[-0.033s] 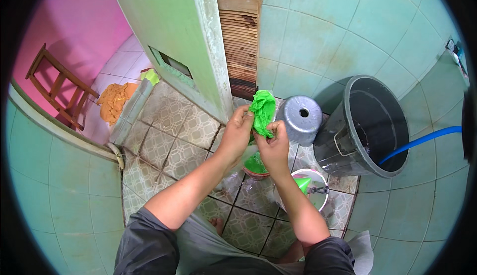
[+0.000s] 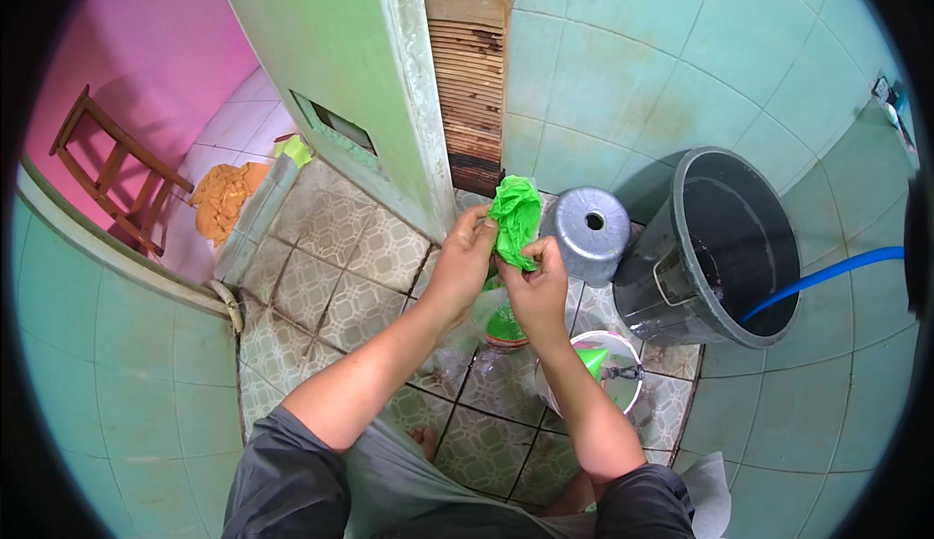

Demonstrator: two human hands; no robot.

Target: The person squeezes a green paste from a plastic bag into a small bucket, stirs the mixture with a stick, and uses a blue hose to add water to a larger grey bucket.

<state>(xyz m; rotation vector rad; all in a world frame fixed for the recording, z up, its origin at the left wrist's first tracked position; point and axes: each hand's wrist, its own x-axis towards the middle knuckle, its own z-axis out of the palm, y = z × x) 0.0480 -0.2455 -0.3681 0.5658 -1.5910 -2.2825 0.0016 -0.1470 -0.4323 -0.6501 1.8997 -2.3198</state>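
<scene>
My left hand and my right hand are both closed on a bright green crumpled piece, thin like plastic or cloth, held up in front of me. Its upper part rises above my fingers. Below my hands is a reddish-rimmed round container with green inside, partly hidden by a translucent material and my hands. To its right, a white bucket holds a green cone-shaped item and a dark metallic object.
A silver upturned pot and large dark bucket with blue hose stand right. A wooden slatted board leans behind the green door. Beyond the doorway lie orange fabric and a wooden chair.
</scene>
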